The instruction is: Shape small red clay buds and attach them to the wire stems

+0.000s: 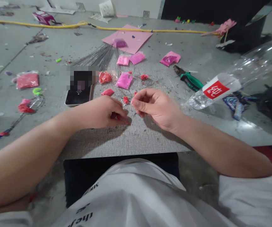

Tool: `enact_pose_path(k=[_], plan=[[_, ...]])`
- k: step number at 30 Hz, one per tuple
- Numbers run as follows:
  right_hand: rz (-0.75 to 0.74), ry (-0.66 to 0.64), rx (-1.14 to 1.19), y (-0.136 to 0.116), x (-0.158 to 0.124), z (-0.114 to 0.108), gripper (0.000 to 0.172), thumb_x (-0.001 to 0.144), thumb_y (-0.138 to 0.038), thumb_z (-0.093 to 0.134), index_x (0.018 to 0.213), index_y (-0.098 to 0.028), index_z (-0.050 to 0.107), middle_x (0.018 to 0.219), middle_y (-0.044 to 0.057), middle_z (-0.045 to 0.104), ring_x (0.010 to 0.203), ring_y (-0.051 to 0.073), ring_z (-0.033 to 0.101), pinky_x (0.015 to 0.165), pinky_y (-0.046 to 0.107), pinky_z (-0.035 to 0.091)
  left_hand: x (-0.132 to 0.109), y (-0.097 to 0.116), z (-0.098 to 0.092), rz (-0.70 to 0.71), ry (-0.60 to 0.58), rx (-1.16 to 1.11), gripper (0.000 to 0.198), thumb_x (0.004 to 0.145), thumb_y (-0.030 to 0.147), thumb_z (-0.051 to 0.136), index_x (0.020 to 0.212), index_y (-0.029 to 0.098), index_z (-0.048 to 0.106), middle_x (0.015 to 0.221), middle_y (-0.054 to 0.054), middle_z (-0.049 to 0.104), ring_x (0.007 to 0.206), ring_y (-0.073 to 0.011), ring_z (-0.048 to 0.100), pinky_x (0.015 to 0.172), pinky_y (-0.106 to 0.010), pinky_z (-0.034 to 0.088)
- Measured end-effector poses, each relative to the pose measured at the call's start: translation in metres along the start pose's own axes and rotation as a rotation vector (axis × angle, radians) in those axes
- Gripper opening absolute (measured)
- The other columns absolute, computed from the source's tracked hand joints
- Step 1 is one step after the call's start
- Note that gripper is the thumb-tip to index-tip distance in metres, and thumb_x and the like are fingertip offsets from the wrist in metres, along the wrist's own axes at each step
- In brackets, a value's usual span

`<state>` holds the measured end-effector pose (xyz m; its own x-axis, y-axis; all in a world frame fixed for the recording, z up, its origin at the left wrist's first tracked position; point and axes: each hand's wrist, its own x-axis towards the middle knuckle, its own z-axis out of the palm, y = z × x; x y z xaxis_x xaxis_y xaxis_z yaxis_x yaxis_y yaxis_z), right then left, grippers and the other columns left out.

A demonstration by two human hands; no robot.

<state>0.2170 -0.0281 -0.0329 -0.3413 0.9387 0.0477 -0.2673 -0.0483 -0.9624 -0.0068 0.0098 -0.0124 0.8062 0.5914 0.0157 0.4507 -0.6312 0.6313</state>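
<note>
The small, lumpy red clay piece (pixel 126 100) lies on the grey, woven-textured bench (pixel 98 142) between my two grips, probably for easy reach. My right grip (pixel 158 107) is narrow, thumb close to fingertips; my left grip (pixel 104 110) curls downward. I cannot tell what either holds. Just beyond, the flat, bright-pink packet (pixel 124 80) seems kept handy; the green-handled metal pliers (pixel 189 78) lie farther right, perhaps to leave working room.

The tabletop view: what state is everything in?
Left hand: curled, hold unclear
Right hand: thumb near fingertips, hold unclear
Red lump: lying between the hands
Phone: face up
Pliers: lying, not held
Yellow cord: stretched across the table
Wires: loose, fanned out
Pink sheet: flat, packet on it
</note>
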Motion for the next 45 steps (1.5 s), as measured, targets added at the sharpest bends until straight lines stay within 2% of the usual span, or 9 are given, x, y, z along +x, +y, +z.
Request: enact_pose_path(k=[3, 9, 16, 21, 24, 28, 33, 39, 45], plan=[[-0.010, -0.024, -0.007, 0.001, 0.000, -0.001, 0.038, 0.069, -0.043, 0.096, 0.084, -0.018, 0.071, 0.069, -0.005, 0.067, 0.061, 0.008, 0.058, 0.054, 0.022, 0.049, 0.001, -0.003, 0.001, 0.076, -0.161, 0.089, 0.018, 0.092, 0.029, 0.068, 0.102, 0.031, 0.084, 0.093, 0.000, 0.081, 0.079, -0.0151, 0.070, 0.078, -0.027, 0.046], [0.012, -0.026, -0.056, -0.003, -0.001, -0.001, 0.040, 0.070, -0.047, 0.094, 0.084, -0.018, 0.070, 0.068, -0.004, 0.065, 0.061, 0.008, 0.057, 0.053, 0.022, 0.047, -0.001, 0.000, 0.002, 0.095, -0.151, 0.180, 0.020, 0.092, 0.027, 0.067, 0.104, 0.029, 0.083, 0.098, -0.003, 0.080, 0.084, -0.0183, 0.071, 0.077, -0.029, 0.048], [0.011, -0.022, -0.112, -0.007, -0.002, 0.002, 0.042, 0.071, -0.049, 0.093, 0.082, -0.017, 0.069, 0.067, -0.005, 0.063, 0.059, 0.008, 0.056, 0.053, 0.022, 0.046, -0.002, 0.000, 0.004, 0.094, -0.140, 0.202, 0.018, 0.092, 0.026, 0.066, 0.098, 0.027, 0.084, 0.096, -0.003, 0.079, 0.078, -0.0169, 0.070, 0.073, -0.027, 0.048], [-0.051, 0.018, -0.092, -0.003, -0.002, 0.000, 0.042, 0.074, -0.052, 0.090, 0.085, -0.018, 0.069, 0.067, -0.005, 0.064, 0.059, 0.008, 0.057, 0.055, 0.022, 0.048, 0.001, -0.002, 0.007, 0.110, -0.135, 0.169, 0.019, 0.094, 0.028, 0.066, 0.101, 0.028, 0.083, 0.099, -0.004, 0.078, 0.080, -0.0171, 0.070, 0.076, -0.028, 0.050], [-0.121, 0.075, -0.115, -0.003, -0.001, -0.001, 0.038, 0.082, -0.053, 0.085, 0.086, -0.019, 0.068, 0.067, -0.005, 0.064, 0.057, 0.007, 0.056, 0.053, 0.022, 0.047, 0.002, 0.002, 0.002, 0.116, -0.064, 0.081, 0.016, 0.094, 0.028, 0.068, 0.098, 0.026, 0.083, 0.094, -0.004, 0.077, 0.075, -0.0152, 0.069, 0.073, -0.026, 0.051], [-0.230, 0.158, -0.205, -0.007, -0.003, -0.001, 0.037, 0.089, -0.056, 0.077, 0.085, -0.020, 0.066, 0.065, -0.005, 0.062, 0.056, 0.007, 0.055, 0.052, 0.023, 0.046, 0.000, 0.012, -0.008, 0.122, 0.157, -0.114, 0.008, 0.090, 0.027, 0.076, 0.092, 0.023, 0.082, 0.087, -0.006, 0.076, 0.075, -0.0149, 0.067, 0.071, -0.025, 0.052], [-0.324, 0.155, -0.265, -0.011, -0.010, 0.004, 0.033, 0.095, -0.051, 0.072, 0.085, -0.020, 0.067, 0.066, -0.004, 0.061, 0.059, 0.008, 0.056, 0.055, 0.023, 0.047, -0.005, 0.020, -0.011, 0.148, 0.366, -0.326, 0.004, 0.083, 0.021, 0.084, 0.084, 0.025, 0.082, 0.081, -0.003, 0.075, 0.070, -0.0125, 0.065, 0.065, -0.023, 0.051], [-0.432, 0.102, -0.335, -0.007, -0.018, 0.008, 0.025, 0.099, -0.044, 0.069, 0.091, -0.021, 0.069, 0.068, -0.004, 0.063, 0.060, 0.008, 0.057, 0.056, 0.022, 0.048, -0.002, 0.013, -0.002, 0.307, 0.393, -0.536, 0.010, 0.078, 0.021, 0.089, 0.086, 0.024, 0.085, 0.074, -0.003, 0.074, 0.063, -0.0125, 0.064, 0.061, -0.026, 0.053], [-0.477, 0.034, -0.366, -0.005, -0.024, 0.011, 0.017, 0.099, -0.038, 0.070, 0.100, -0.021, 0.074, 0.080, -0.001, 0.071, 0.068, 0.009, 0.064, 0.062, 0.023, 0.054, -0.002, 0.008, 0.012, 0.267, 0.407, -0.773, 0.010, 0.080, 0.021, 0.087, 0.089, 0.027, 0.086, 0.075, -0.004, 0.071, 0.067, -0.0138, 0.063, 0.060, -0.027, 0.052]])
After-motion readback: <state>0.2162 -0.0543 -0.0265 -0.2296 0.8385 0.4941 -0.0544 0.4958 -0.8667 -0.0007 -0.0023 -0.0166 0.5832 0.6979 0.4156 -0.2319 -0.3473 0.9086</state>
